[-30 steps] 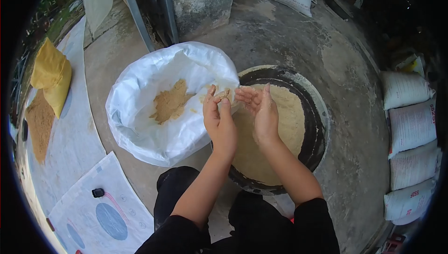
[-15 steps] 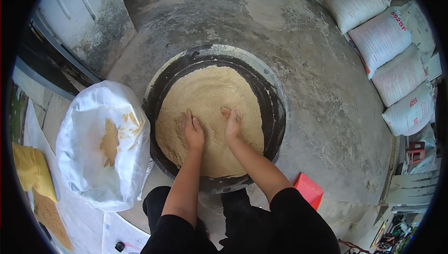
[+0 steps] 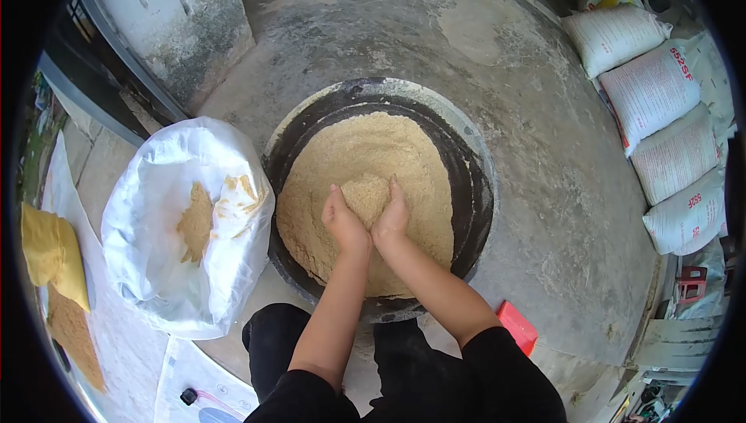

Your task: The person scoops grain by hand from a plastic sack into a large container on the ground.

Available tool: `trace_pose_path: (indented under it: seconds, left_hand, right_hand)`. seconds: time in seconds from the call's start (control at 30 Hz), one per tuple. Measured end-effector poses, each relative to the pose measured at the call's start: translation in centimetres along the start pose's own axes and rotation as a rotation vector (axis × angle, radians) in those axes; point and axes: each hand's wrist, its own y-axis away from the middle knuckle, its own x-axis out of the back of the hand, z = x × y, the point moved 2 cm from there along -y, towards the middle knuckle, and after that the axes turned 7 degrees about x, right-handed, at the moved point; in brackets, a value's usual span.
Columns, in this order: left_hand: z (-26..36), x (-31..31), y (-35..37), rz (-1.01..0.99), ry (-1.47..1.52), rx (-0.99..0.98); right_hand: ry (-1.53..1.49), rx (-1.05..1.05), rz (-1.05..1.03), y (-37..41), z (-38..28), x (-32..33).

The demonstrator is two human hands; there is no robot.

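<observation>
A round black tub holds a wide bed of pale tan meal. Over its middle, my left hand and my right hand are cupped side by side, touching at the wrists. A heaped scoop of the meal rests between the palms and curled fingers of both hands. To the left of the tub stands an open white sack with a plastic liner and some meal on its inner side.
Filled white bags line the right side. A red plastic scoop or tray lies on the floor right of my legs. At the far left are a yellow sack and a brown pile. A pale wall panel stands at upper left.
My hands were apart in the meal and have come together, now cupping a mound of it. The whole view has shifted slightly, with the tub further right in the picture.
</observation>
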Motion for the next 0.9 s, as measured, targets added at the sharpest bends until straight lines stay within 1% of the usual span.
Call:
trace_pose_path:
  seconds: [0.07, 0.13, 0.17, 0.2, 0.27, 0.3, 0.4, 0.43, 0.47, 0.53, 0.57, 0.6, 0.67, 0.73, 0.8, 0.83, 0.9]
  left_hand:
    - [2.4, -0.4, 0.8, 0.032, 0.033, -0.034]
    - [5.0, -0.4, 1.3, -0.097, 0.021, -0.149]
    - [6.9, -0.9, 2.1, -0.121, 0.07, -0.152]
    - [8.9, -1.2, 2.8, -0.096, 0.093, -0.186]
    - [12.7, -1.4, 4.0, -0.089, 0.088, -0.239]
    - [14.5, -1.3, 4.4, -0.118, 0.131, -0.287]
    - [19.3, 0.1, 4.3, -0.059, 0.108, -0.396]
    - [20.7, 0.7, 4.0, -0.05, 0.199, -0.372]
    - [21.9, 1.5, 3.3, -0.03, 0.208, -0.388]
    - [23.8, 3.8, 1.7, 0.049, 0.236, -0.472]
    - [24.2, 5.4, 0.5, 0.043, 0.194, -0.493]
    - [24.6, 6.3, -0.1, 0.054, 0.2, -0.51]
    - [25.2, 7.5, -0.6, 0.208, 0.226, -0.566]
    - [24.8, 7.9, -0.2, 0.196, 0.208, -0.527]
    - [24.0, 7.4, 0.1, 0.207, 0.108, -0.561]
    - [23.4, 6.9, 0.4, 0.199, 0.11, -0.548]
    - [22.1, 5.4, 1.6, 0.125, -0.029, -0.543]
  right_hand:
    - [-0.055, 0.026, -0.083, 2.0, -1.1, -2.3]
    - [-0.047, -0.035, -0.164, 4.3, -2.0, -4.7]
    - [-0.067, -0.021, -0.224, 5.4, -2.3, -6.1]
    - [-0.088, -0.011, -0.284, 6.7, -2.5, -7.4]
    - [-0.072, -0.09, -0.389, 9.6, -2.9, -10.4]
    - [-0.076, -0.14, -0.454, 10.8, -2.6, -11.8]
    - [-0.04, -0.257, -0.583, 13.2, -0.4, -15.5]
    - [-0.018, -0.247, -0.593, 14.1, 0.6, -16.7]
    - [-0.006, -0.268, -0.608, 15.0, 1.9, -17.8]
    - [0.161, -0.126, -0.703, 16.8, 4.2, -19.7]
    - [0.298, -0.011, -0.788, 17.3, 5.3, -20.3]
    - [0.298, -0.022, -0.806, 17.3, 6.5, -20.8]
    - [0.667, 0.265, -0.957, 17.4, 7.5, -21.8]
    - [0.698, 0.273, -0.968, 17.7, 7.0, -21.6]
    - [0.718, 0.367, -1.024, 17.6, 5.7, -21.0]
    - [0.726, 0.375, -1.012, 17.1, 4.9, -20.5]
    - [0.703, 0.389, -1.026, 16.1, 2.8, -19.3]
